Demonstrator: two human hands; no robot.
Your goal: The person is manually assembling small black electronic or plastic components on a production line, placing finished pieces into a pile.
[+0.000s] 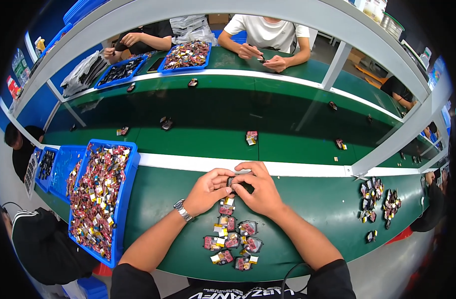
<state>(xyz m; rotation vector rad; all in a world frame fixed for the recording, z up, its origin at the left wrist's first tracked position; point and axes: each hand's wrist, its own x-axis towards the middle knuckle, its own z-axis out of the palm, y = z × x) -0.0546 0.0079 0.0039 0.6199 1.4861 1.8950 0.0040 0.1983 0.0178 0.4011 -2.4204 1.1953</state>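
Observation:
My left hand and my right hand meet over the green bench at the middle, both closed around a small black-cased electronic part. Fingertips of both hands cover much of it. Just below, toward me, lie several small dark housings with red circuit boards and silver-and-yellow pieces. The uppermost one sits close under my left hand. A metal-banded watch is on my left wrist.
To my left, a blue tray is heaped with red boards carrying silver-and-yellow pieces. More housings lie at the right. Beyond a white rail, a green conveyor carries scattered parts. A grey frame post slants up. Co-workers sit across and beside me.

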